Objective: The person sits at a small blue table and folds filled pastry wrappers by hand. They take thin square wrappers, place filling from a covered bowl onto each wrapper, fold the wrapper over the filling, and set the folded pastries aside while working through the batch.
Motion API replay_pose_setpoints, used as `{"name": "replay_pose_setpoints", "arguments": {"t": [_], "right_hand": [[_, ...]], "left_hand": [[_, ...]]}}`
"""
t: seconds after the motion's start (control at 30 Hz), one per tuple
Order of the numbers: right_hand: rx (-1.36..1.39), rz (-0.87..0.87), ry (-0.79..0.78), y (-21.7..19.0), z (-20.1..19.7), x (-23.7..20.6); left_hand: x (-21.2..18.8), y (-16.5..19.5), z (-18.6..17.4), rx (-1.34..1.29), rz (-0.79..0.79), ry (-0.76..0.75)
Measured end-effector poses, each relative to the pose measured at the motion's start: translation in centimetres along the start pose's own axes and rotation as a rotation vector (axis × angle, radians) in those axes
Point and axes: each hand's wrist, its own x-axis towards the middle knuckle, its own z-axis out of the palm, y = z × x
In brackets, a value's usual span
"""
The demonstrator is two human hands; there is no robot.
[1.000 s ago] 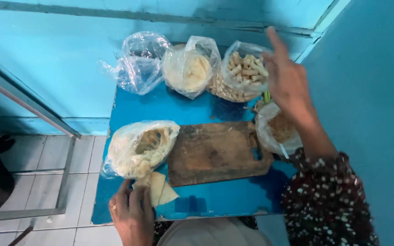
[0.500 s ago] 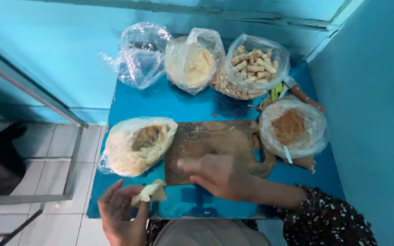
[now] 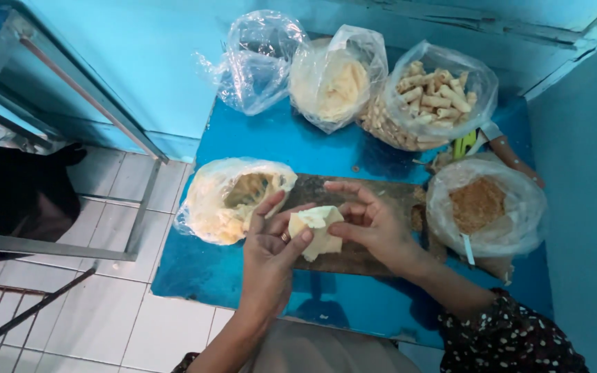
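Both hands grip one pale, cream-coloured wrapper (image 3: 319, 231), folded into a small parcel. It is held just above the near part of a worn wooden cutting board (image 3: 367, 224). The left hand (image 3: 271, 252) comes up from the near edge of the table, its thumb and curled fingers closed around the wrapper's left side; a ring shows on one finger. The right hand (image 3: 374, 224) reaches in from the near right corner, in a dark spotted sleeve (image 3: 513, 338), and its fingertips pinch the wrapper's right edge and top.

Below the hands lies a small blue table (image 3: 243, 276) standing on a white tiled floor (image 3: 105, 318). The board lies across the middle of the table. Just left of the board, touching it, sits an open clear plastic bag of pale wrappers (image 3: 233, 197), near the left edge. At the right edge, beside the board, sits a plastic bag of brown crumbs (image 3: 481, 207).

Along the far edge stand three more bags in a row. The left one is a crumpled clear bag (image 3: 260, 59). The middle one is a bag of pale yellow filling (image 3: 336, 79). The right one is a bag of small finished rolls (image 3: 426, 97). A knife with a brown handle (image 3: 509, 152) lies between the rolls and the crumbs.
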Motion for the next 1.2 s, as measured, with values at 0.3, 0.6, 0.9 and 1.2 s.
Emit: {"name": "replay_pose_setpoints", "arguments": {"t": [0.3, 0.6, 0.9, 1.2], "right_hand": [[0.043, 0.065, -0.186, -0.3, 3.6, 3.3], [-0.348, -0.006, -0.015, 1.0, 9.4, 4.1], [-1.227, -0.075, 0.387, -0.6, 9.2, 3.5], [-0.634, -0.001, 0.238, -1.2, 9.4, 2.3]], "left_hand": [[3.1, -0.7, -7.6, -0.314, -0.105, 0.076], [-1.5, 5.2, -17.7, 0.291, 0.284, 0.29], [-1.9, 7.5, -18.1, 1.42, 0.771, 0.274], [-2.6, 4.2, -11.8, 0.992, 0.678, -0.036]]}}
